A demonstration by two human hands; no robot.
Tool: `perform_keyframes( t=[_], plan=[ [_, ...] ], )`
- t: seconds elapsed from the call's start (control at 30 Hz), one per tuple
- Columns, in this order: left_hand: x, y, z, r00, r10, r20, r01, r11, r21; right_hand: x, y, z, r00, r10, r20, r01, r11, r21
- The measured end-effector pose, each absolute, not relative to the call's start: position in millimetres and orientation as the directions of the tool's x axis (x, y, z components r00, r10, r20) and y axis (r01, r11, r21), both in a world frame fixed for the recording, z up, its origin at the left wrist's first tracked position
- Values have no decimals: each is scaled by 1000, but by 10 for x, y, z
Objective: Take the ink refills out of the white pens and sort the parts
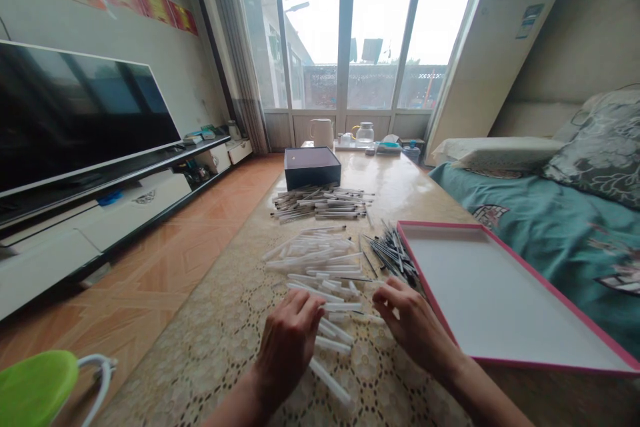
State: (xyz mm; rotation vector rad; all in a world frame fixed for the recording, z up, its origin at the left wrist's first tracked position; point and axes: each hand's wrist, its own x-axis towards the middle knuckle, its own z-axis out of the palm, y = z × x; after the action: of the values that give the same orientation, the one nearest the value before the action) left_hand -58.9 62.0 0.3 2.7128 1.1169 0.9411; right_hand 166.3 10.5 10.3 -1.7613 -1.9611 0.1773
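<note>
My left hand (290, 330) is closed, fingertips pinched at the end of a white translucent pen barrel (344, 307) that points right. To its right, my right hand (413, 317) also has its fingers pinched together; what they hold, if anything, is too small to make out. Loose pen barrels (313, 253) lie in a heap beyond and between the hands, with several short white pieces (335, 285) among them. Thin dark pen refills (395, 250) are piled beyond my right hand. Farther back lies a pile of dark-tipped pens (325, 202).
A shallow pink-rimmed tray (500, 293) lies on the right of the patterned table (200, 347). Behind the pens stands a dark box (313, 168). A kettle (321, 132) and a glass pot (365, 135) are at the far end. A green stool (37, 387) is at lower left.
</note>
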Motion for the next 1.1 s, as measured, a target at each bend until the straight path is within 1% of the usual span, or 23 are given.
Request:
perform_keyframes(
  t=[0.07,0.13,0.27,0.3,0.37,0.47,0.53,0.6,0.67,0.73,0.83,0.9,0.93,0.97,1.03,1.1],
  plan=[
    [-629,611,10,475,665,577,586,-728,356,1576,100,89,-115,958,263,884,219,-413],
    [-652,592,16,410,688,598,540,-712,449,1519,109,53,-135,959,249,891,228,-394],
    [-640,574,9,311,786,534,425,-617,662,1512,121,28,-115,954,276,891,222,-395],
    [-630,582,5,302,806,509,409,-592,694,1521,114,41,-99,956,277,887,210,-410],
    [-612,603,3,314,824,472,412,-566,714,1533,94,76,-57,965,255,871,172,-460],
    [-602,610,33,414,798,437,446,-597,667,1521,68,101,-4,973,233,839,130,-529],
    [-597,574,59,542,739,399,446,-656,609,1506,67,81,7,970,244,818,135,-559],
    [-578,514,59,705,616,352,399,-754,522,1500,77,36,20,964,267,796,146,-588],
    [-540,455,18,838,449,309,314,-861,400,1511,92,-17,48,953,298,774,153,-614],
    [-491,418,-46,897,343,278,264,-921,287,1537,105,-62,79,941,328,760,156,-631],
    [-437,414,-97,903,305,302,255,-947,195,1586,109,-89,98,931,352,746,165,-645],
    [-433,433,-68,869,352,348,289,-932,220,1601,101,-73,125,923,364,726,165,-668],
    [-440,447,-37,833,410,373,327,-907,266,1599,94,-57,145,921,361,700,162,-695],
    [-453,462,-1,782,487,389,372,-865,335,1589,86,-36,161,924,348,661,161,-733],
    [-485,497,71,649,653,390,430,-738,520,1548,68,11,158,941,298,553,166,-817],
    [-514,537,124,523,785,332,399,-570,718,1489,56,52,131,962,241,441,161,-883]
  ],
)
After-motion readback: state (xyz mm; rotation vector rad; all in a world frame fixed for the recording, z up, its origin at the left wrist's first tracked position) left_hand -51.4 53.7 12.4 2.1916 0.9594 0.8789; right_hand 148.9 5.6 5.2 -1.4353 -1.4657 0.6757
